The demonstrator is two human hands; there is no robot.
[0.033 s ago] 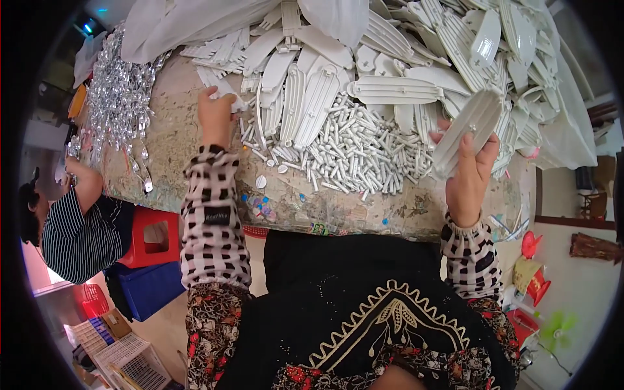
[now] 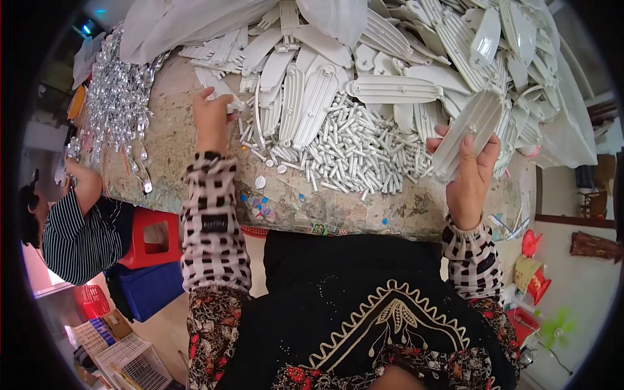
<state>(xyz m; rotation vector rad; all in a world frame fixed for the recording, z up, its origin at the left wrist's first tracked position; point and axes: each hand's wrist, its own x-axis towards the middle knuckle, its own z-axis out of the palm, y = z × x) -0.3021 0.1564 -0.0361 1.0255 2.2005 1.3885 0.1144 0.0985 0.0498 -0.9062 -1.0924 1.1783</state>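
Note:
In my right hand [image 2: 469, 185] I hold up a long white plastic panel [image 2: 469, 133] with rounded ends and ribs, the thumb across its face and the fingers behind. My left hand [image 2: 211, 123] reaches to the left side of the white heap, thumb and forefinger closed on a flat white plastic piece [image 2: 219, 84]; part of the grip is hidden. Between the hands lies a pile of small white plastic pegs [image 2: 364, 149]. Behind it are heaped more ribbed white panels [image 2: 318, 107], some curved and some straight.
Shiny silver spoon-shaped pieces [image 2: 120, 97] are piled at the table's left, where another person's arm [image 2: 84, 182] reaches in. Translucent plastic bags [image 2: 195, 26] lie along the far side. Small round white discs [image 2: 260, 182] sit near the worn table's [image 2: 338, 214] front edge.
My left hand has shifted slightly left, and the flat white piece at its fingers has moved a little with it. My right hand holds the panel almost in the same place.

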